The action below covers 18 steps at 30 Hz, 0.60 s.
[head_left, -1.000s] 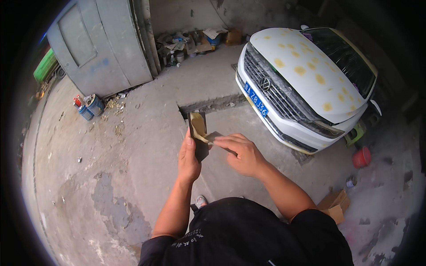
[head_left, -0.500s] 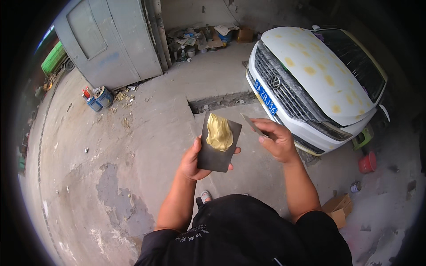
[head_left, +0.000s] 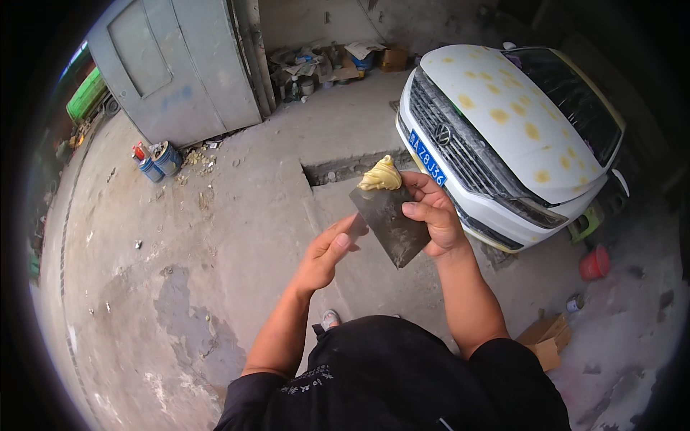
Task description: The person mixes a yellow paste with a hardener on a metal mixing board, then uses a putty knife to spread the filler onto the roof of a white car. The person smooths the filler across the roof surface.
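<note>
In my right hand (head_left: 435, 219) is a dark rectangular putty board (head_left: 394, 228), tilted, with the thumb across its front and the fingers behind. A lump of creamy yellow putty (head_left: 381, 175) bulges at the board's upper edge, and faint smears mark the face below it. Beside the board's left edge, my left hand (head_left: 327, 251) is closed. A thin flat piece, which looks like the scraper (head_left: 359, 225), shows at its fingers; its outline is hard to make out.
To the right stands a white car (head_left: 496, 122) with yellowish patches on its bonnet. Blue cans (head_left: 167, 158) stand by a grey metal door (head_left: 176, 72). A shallow floor trench (head_left: 338, 171) runs ahead. A red bucket (head_left: 594, 263) and cardboard box (head_left: 546, 339) are at right.
The putty board has passed from my left hand to my right and turned. The putty now bunches at its top edge. My left hand has moved clear of the board's underside.
</note>
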Each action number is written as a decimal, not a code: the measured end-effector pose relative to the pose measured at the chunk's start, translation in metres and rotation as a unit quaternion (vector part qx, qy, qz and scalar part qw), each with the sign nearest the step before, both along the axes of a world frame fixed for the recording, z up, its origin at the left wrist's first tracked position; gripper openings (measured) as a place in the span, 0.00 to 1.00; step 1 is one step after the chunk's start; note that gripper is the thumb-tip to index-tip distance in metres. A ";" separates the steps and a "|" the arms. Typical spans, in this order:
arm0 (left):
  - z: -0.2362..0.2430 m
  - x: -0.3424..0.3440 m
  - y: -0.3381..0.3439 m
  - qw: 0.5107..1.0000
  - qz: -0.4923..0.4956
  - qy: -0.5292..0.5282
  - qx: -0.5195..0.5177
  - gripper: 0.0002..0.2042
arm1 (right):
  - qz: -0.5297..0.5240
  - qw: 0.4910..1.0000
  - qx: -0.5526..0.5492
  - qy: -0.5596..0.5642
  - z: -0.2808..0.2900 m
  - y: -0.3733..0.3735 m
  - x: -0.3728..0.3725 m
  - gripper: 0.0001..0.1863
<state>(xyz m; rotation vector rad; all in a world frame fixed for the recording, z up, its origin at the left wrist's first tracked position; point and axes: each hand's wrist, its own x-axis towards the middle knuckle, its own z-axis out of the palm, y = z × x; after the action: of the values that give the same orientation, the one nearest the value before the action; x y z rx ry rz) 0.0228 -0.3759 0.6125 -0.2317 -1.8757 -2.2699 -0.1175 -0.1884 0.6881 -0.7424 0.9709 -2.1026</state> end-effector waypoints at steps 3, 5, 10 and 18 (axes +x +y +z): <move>-0.004 0.007 -0.012 0.943 -0.144 -0.040 0.296 0.34 | -0.012 0.964 -0.080 0.255 0.025 0.009 0.005 0.20; -0.007 0.011 -0.013 0.868 -0.228 -0.040 0.440 0.35 | 0.005 0.913 0.017 0.407 0.027 0.008 0.011 0.22; -0.003 0.012 -0.006 0.859 -0.256 -0.022 0.443 0.35 | -0.041 0.853 0.145 0.500 0.013 -0.011 0.010 0.23; 0.008 -0.004 0.012 0.969 0.083 0.023 0.232 0.32 | -0.198 0.744 0.260 0.582 0.007 -0.027 0.048 0.22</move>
<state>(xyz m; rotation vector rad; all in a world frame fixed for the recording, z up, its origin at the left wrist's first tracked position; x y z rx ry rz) 0.0183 -0.3644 0.6201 -0.0524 -1.2364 -2.4731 -0.0698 -0.2159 0.6954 -1.6850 2.4214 -1.3214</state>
